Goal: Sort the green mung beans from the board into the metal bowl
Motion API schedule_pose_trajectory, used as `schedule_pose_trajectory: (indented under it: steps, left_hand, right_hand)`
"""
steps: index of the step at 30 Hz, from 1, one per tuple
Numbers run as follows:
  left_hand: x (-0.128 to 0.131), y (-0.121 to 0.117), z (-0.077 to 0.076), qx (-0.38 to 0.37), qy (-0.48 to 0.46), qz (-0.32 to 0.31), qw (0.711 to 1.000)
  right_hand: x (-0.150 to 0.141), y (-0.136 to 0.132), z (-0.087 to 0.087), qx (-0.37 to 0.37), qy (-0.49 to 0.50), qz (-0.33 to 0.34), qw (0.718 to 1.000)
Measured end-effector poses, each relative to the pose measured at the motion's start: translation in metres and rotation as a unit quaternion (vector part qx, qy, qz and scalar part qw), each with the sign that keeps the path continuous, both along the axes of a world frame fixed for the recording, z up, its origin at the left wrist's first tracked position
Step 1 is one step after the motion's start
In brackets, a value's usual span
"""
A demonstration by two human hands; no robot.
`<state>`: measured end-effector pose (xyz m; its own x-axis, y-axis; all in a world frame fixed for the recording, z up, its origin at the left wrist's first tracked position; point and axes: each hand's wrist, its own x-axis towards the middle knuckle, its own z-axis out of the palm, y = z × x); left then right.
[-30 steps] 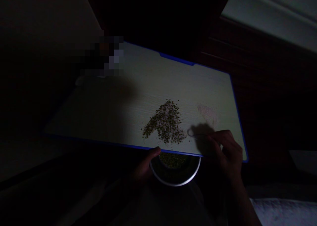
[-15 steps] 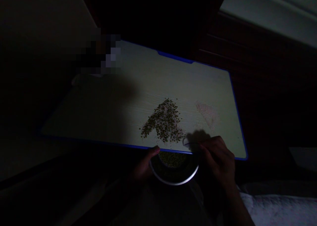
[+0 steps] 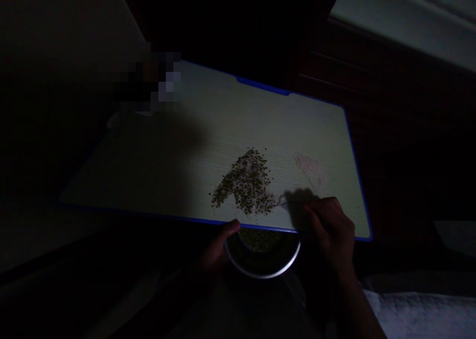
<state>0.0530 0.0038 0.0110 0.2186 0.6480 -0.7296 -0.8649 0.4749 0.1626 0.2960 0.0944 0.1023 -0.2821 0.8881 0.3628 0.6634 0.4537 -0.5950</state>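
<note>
A pale board with a blue edge [image 3: 208, 131] lies in front of me in dim light. On it sits a heap of small green grains [image 3: 245, 185] and, to its right, a thin pinkish patch [image 3: 310, 170]. My right hand [image 3: 330, 230] is closed around a thin spoon-like tool [image 3: 292, 203] whose tip rests at the heap's right edge. My left hand [image 3: 217, 247] grips the rim of a round metal bowl [image 3: 262, 254] held just under the board's near edge. The bowl has green grains inside.
A blurred dark object [image 3: 148, 81] stands on the board's far left corner and casts a long shadow. Dark wooden furniture [image 3: 390, 106] rises behind the board on the right. A pale cloth [image 3: 420, 314] lies at the lower right. The surroundings are very dark.
My right hand drew the tool toward the near edge and the bowl half a second ago, then moved back up to the heap's right side. The left hand and bowl stayed put.
</note>
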Motion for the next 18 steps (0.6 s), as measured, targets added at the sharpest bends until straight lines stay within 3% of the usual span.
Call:
schedule_pose_trajectory:
  steps: [6,12,18]
  left_hand:
    - [0.003,0.003,0.008,-0.022,0.015,0.000,1.000]
    - [0.004,0.006,0.014,-0.035,0.032,0.023,0.999]
    - [0.005,0.007,0.017,-0.039,0.036,0.024,0.998]
  right_hand:
    - [0.000,0.016,-0.002,0.022,-0.037,-0.014,0.999]
    - [0.013,0.027,-0.001,0.051,-0.024,-0.076,0.996]
    - [-0.001,0.026,0.006,0.036,-0.017,0.051,0.998]
